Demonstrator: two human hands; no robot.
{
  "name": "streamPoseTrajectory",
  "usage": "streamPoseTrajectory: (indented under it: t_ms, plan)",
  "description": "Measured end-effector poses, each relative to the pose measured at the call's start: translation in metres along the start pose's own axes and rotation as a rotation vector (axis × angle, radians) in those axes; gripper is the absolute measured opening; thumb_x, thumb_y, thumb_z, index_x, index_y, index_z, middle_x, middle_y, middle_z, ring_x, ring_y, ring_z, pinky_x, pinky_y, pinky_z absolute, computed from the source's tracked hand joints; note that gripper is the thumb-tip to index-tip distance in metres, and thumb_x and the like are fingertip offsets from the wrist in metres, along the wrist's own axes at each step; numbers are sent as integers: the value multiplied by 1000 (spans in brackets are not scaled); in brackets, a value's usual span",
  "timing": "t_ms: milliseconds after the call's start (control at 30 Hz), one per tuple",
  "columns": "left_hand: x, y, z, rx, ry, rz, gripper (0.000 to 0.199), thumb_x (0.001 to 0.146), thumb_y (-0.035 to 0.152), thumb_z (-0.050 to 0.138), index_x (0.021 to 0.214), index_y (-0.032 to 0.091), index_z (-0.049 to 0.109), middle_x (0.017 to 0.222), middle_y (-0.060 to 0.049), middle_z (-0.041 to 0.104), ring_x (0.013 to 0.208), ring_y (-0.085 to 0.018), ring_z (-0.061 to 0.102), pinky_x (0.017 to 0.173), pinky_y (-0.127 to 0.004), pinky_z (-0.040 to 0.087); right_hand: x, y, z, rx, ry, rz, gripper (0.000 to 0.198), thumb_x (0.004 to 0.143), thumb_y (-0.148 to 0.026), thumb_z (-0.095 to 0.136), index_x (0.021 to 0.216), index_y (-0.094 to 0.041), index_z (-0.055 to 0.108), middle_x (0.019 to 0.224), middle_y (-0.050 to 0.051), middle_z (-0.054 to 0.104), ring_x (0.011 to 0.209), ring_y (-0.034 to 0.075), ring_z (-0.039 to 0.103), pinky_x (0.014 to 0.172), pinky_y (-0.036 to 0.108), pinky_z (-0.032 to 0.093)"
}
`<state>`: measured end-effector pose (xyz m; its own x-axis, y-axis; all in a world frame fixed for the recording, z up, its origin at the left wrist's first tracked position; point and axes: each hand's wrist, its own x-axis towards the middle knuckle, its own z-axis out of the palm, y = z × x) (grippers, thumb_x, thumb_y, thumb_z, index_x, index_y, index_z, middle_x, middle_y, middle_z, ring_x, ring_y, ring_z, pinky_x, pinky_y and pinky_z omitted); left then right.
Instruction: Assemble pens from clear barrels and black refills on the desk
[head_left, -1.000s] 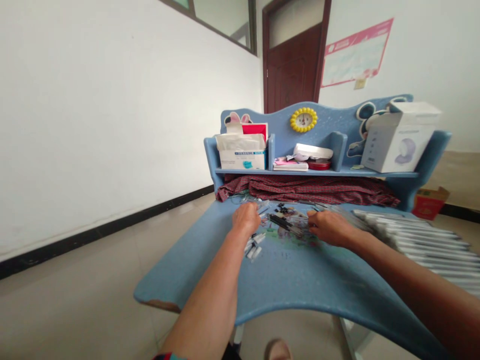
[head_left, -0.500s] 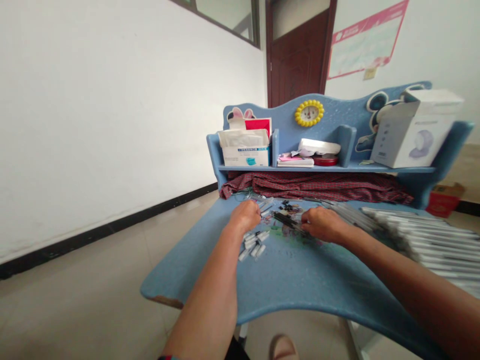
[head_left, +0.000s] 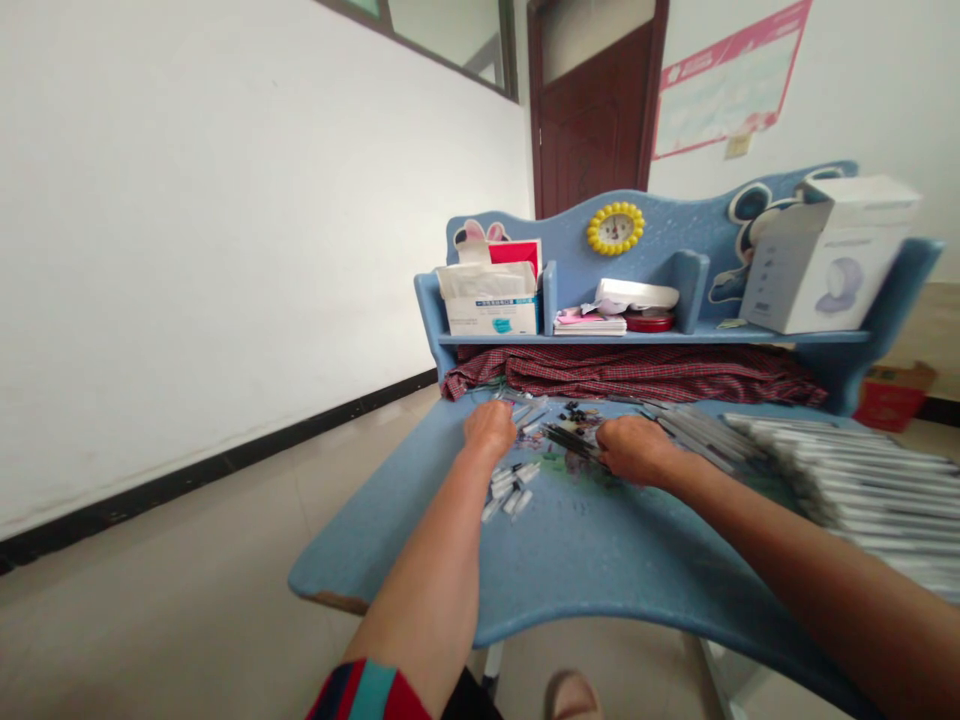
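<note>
My left hand point(head_left: 490, 430) is closed, fingers curled, over the left part of the desk by a few clear pen tubes point(head_left: 532, 412); whatever it grips is hidden. My right hand point(head_left: 634, 450) is also closed, its fingertips at the right end of a bundle of thin black sticks point(head_left: 570, 440) like pen refills. What lies between these fingers cannot be made out. Behind the bundle sits a small heap of black pieces point(head_left: 574, 412). Short whitish pieces like pen caps point(head_left: 511, 490) lie in a loose pile in front of my left hand.
Grey pen-like sticks point(head_left: 697, 435) and a large stack of whitish pens point(head_left: 877, 490) cover the right of the blue desk point(head_left: 585, 570). A checked cloth point(head_left: 630, 372) lies along the back. The shelf above holds a mask box point(head_left: 493, 310) and a white carton point(head_left: 832, 260).
My left hand has shifted very slightly, and my right hand has moved a little left along the black sticks. The view has moved slightly; more of the left sleeve shows.
</note>
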<state>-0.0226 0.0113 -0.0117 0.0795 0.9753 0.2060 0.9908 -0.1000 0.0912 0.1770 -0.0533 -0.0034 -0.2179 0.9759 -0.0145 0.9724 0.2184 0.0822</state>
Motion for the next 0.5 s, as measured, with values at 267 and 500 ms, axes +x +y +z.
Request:
streamPoseTrajectory:
  t_ms: [267, 500]
  plan:
    - [9, 14, 12, -6, -52, 2, 26, 73, 14, 55, 95, 12, 68, 101, -22, 66, 100, -31, 60, 81, -35, 46, 1, 0, 2, 5, -2, -11, 34, 75, -17, 45, 99, -10, 68, 98, 20, 68, 93, 31, 63, 77, 37, 47]
    - [10, 11, 10, -75, -78, -66, 23, 72, 21, 60, 93, 18, 69, 102, -15, 68, 99, -26, 61, 81, -30, 45, 2, 6, 4, 51, -46, 39, 31, 70, -17, 49, 91, -13, 71, 89, 17, 70, 84, 27, 66, 65, 30, 48]
